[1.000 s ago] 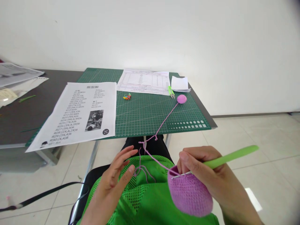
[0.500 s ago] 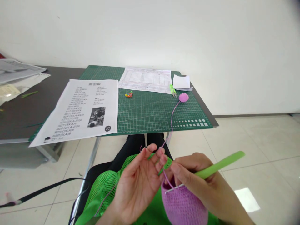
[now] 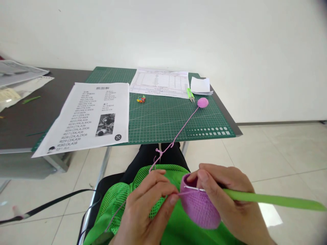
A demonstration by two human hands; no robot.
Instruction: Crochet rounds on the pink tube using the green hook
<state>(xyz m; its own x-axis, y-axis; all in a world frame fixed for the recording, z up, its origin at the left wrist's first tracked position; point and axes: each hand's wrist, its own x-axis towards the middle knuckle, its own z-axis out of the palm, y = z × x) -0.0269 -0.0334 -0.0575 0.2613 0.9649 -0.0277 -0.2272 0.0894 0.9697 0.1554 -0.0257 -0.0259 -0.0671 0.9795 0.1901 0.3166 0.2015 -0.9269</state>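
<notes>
A cup-shaped purple crocheted piece [image 3: 200,211] is held above the lap by my right hand [image 3: 230,200], which also grips a crochet hook [image 3: 270,199] with a green handle. The hook's metal tip lies across the piece's upper edge. My left hand [image 3: 150,204] pinches the purple yarn [image 3: 184,194] between thumb and forefinger, left of the piece, and the strand between them is taut. From my left hand more yarn, with small loops and kinks, runs up over the table edge to a purple yarn ball [image 3: 203,102] on the green mat.
The green cutting mat [image 3: 158,119] bears a printed pattern sheet [image 3: 84,119], a table form [image 3: 159,81], small colourful clips [image 3: 141,99], green snips [image 3: 190,95] and white paper slips [image 3: 200,85]. More papers [image 3: 22,81] lie at the far left. A black strap [image 3: 56,201] crosses the lower left.
My left hand has turned from palm up with spread fingers to a pinch on the yarn. The hook handle has swung down to the right. The yarn near the table edge now has loose loops.
</notes>
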